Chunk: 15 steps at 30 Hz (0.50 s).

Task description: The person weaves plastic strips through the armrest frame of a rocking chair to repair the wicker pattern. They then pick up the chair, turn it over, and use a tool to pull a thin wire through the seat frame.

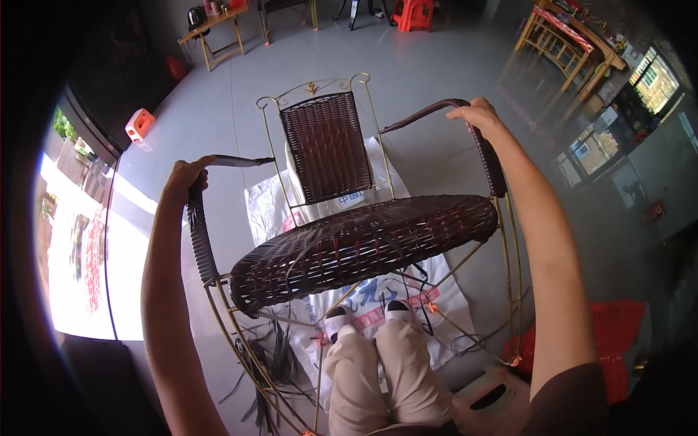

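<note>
A gold-framed chair with dark brown woven seat (363, 243) and woven backrest (325, 145) stands before me on white plastic sheeting (454, 305). My left hand (187, 176) wraps round the bend of the left armrest (243, 160). My right hand (476, 116) grips the bend of the right armrest (422, 115). Both armrests are wrapped in dark strip, with some looser winding on the left one. Loose dark strands (269, 363) hang or lie by the chair's left legs. My feet are under the front of the seat.
A beige stool (502, 392) and red plastic piece (618, 327) lie at my lower right. A small pink-white stool (139, 125) is back left, near a bright doorway. Wooden tables (214, 22) (563, 40) and a red stool (414, 14) stand at the back.
</note>
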Available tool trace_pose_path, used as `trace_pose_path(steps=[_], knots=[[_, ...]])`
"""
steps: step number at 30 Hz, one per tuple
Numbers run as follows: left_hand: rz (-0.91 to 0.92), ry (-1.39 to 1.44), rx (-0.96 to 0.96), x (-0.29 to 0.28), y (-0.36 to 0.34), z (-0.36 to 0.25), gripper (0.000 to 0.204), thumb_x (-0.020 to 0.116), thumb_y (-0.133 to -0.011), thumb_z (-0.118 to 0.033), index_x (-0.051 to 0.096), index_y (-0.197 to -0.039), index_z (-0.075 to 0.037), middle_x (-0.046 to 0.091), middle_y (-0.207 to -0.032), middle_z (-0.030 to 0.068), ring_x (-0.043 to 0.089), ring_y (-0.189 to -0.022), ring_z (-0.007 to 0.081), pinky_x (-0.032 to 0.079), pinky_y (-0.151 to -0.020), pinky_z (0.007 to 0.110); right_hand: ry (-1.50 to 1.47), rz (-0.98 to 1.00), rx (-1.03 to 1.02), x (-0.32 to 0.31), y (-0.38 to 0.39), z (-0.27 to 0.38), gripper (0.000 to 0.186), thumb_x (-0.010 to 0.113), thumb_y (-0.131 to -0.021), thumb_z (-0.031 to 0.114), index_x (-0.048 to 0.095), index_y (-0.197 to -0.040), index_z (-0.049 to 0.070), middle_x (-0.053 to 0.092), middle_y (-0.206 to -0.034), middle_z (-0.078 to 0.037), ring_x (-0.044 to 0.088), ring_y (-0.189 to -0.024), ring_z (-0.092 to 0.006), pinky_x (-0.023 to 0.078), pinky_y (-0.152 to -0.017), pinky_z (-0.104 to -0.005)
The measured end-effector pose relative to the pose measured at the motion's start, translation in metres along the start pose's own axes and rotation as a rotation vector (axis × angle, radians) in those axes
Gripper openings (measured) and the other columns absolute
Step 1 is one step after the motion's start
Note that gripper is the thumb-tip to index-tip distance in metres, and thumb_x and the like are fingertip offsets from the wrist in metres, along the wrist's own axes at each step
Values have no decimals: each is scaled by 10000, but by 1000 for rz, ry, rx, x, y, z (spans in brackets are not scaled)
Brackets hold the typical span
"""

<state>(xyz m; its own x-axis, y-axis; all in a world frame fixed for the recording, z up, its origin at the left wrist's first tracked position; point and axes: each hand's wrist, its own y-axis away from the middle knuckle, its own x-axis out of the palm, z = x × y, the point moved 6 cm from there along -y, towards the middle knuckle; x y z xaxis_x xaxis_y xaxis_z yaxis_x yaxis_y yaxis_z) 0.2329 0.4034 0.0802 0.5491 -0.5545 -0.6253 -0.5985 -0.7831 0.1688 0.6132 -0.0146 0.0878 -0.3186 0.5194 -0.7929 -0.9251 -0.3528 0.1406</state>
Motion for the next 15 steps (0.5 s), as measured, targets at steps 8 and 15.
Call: trace_pose_path(steps=[8, 15], knots=[[-215, 177, -24, -5, 8, 12, 264, 691, -677, -231, 534, -633, -23, 412, -496, -17, 354, -387, 81, 310, -381, 233, 4, -334, 50, -14, 34, 6, 177, 600, -518, 167, 468, -500, 50, 472, -497, -40, 452, -452, -151, 357, -441, -304], [-219, 196, 19, -13, 78, -7, 263, 653, -690, -226, 561, -629, 13, 444, -515, 17, 411, -423, 98, 356, -419, 242, -60, -314, 55, -32, 77, -13, 166, 599, -505, 168, 544, -608, 50, 541, -585, -59, 519, -540, -182, 419, -515, -308]])
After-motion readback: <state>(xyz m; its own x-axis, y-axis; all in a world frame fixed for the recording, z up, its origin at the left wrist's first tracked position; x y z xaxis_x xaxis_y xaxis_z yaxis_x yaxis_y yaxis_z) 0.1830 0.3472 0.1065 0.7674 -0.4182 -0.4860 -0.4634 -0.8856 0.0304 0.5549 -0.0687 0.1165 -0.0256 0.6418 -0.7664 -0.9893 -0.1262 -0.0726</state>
